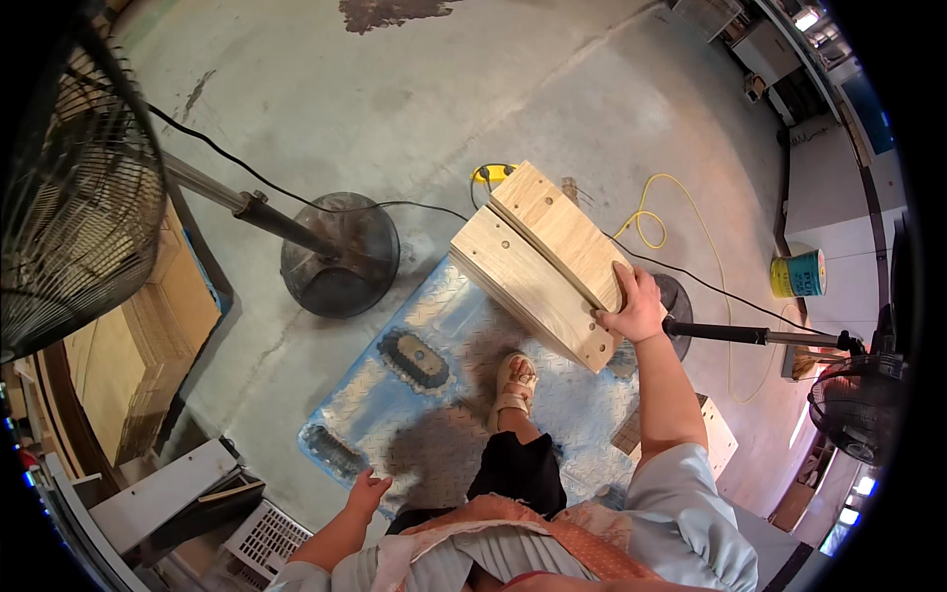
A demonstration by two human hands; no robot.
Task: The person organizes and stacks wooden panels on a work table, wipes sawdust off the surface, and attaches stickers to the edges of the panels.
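Right of centre, the right hand (636, 301) gripped a drilled wooden board (555, 231), probably stiff, hefty, best held across its edges; the left hand (367, 491) hung empty!

Boards (531, 283) seemingly on platform (439, 311), fan (84, 207) left, bucket (795, 274) far right

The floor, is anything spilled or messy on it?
Yes, maybe. A dark patch with ragged edges marks the floor at the top of the picture. It looks odd against the pale grey, but I can't tell if it's a spill or wear. The yellow cord also lies loosely looped, not neatly coiled.
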